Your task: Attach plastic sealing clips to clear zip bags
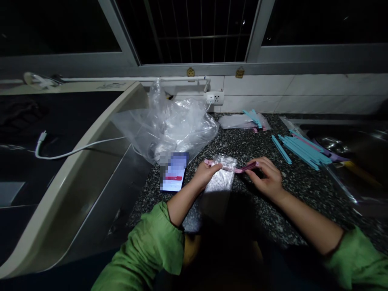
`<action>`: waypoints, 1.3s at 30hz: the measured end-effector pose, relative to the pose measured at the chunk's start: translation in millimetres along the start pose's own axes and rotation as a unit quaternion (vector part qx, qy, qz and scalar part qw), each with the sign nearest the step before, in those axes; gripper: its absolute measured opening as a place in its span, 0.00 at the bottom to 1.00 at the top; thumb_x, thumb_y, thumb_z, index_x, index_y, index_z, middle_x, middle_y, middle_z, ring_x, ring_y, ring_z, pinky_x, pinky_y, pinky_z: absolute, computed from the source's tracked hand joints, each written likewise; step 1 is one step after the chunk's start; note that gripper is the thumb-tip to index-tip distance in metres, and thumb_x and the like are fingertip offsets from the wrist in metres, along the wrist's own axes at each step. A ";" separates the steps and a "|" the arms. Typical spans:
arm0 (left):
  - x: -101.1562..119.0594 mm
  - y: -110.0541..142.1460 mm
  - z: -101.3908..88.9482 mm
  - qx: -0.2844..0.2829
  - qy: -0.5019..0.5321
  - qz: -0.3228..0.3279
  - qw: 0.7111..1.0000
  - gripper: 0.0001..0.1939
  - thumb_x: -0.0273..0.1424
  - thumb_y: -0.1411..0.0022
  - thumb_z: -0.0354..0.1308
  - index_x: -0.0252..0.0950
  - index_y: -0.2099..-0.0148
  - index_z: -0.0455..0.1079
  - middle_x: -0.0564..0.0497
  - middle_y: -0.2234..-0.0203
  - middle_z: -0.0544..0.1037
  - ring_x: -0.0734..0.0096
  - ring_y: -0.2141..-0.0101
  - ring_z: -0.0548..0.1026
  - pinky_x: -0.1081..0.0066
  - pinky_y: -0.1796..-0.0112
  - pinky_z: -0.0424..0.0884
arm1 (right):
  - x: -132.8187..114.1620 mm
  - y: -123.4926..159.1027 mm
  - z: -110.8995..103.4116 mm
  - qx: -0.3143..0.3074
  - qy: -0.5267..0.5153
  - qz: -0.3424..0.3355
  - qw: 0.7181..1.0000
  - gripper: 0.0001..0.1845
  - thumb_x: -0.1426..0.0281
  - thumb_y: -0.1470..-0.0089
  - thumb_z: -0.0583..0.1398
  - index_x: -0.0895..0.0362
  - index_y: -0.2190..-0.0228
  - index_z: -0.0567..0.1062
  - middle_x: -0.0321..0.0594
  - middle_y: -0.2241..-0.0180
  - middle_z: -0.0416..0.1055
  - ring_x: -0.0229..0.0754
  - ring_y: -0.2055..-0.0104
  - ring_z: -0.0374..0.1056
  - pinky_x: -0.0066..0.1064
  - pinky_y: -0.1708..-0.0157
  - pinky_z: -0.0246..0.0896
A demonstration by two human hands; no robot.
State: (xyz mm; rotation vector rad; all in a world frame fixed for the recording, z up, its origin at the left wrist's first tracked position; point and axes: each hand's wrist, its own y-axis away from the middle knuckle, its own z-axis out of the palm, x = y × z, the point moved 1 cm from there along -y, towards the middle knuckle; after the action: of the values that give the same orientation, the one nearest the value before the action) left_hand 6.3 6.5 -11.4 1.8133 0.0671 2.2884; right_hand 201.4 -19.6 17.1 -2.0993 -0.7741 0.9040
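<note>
Fingers of the left hand are pinched narrow, the thumb pressing down on the clear packet and the pink clip together. Fingers of the right hand curl round the clip's other arm, thumb below and index above, holding it near its far end; the last 2 fingers are hard to tell apart.

Everything seems to turn on the angle between the clip's 2 arms. 1 runs left to right across the packet's upper part, its left end poking out past the left thumb; the other slants up and away to the right from a joint just beyond the packet's right edge. That joint lies between the hands, bare of fingers. The packet's long axis points toward the body, square to the clip, and the left hand is the nearer to it. Whether any of the packet sits between the arms, I cannot tell.
</note>
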 end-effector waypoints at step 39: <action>2.8 4.2 2.3 -0.133 -0.141 -0.055 0.979 0.19 0.44 0.61 0.64 0.31 0.76 0.69 0.57 0.84 0.64 0.78 0.77 0.59 0.75 0.74 0.53 | 5.2 15.6 35.2 -0.113 0.072 -0.048 0.990 0.06 0.69 0.48 0.59 0.57 0.68 0.74 0.40 0.73 0.74 0.39 0.71 0.66 0.30 0.69 0.62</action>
State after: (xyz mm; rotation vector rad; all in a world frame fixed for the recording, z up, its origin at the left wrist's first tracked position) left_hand 7.3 2.8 -7.4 1.9136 -0.1729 1.8452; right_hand 180.5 -11.6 -14.7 -2.2725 -0.9287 0.6297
